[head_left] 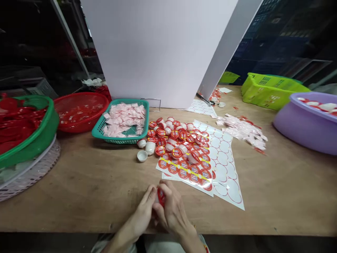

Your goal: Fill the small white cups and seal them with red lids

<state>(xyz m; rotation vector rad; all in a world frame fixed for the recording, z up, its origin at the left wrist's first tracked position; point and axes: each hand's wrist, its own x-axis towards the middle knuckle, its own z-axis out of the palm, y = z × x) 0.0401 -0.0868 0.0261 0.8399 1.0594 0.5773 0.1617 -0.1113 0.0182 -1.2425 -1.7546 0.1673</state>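
Near the table's front edge, my left hand [143, 212] and my right hand [171, 207] close together around one small white cup with a red round label [160, 197]. Fingers cover most of this cup. Beyond them lies a heap of similar labelled cups [175, 133], partly on a sheet of red round stickers [183, 169]. Under it and to its right is a sheet with round outlines [222, 158], its stickers mostly peeled off. A small white cup [142, 156] stands open-side up left of the heap.
A teal basket [119, 140] holds pink-white packets. Red [79, 124] and green [31, 138] baskets stand left. Loose packets [243, 130] lie right, near a purple basin [302, 123] and a lime basket [263, 95]. A tall white panel [160, 52] rises behind.
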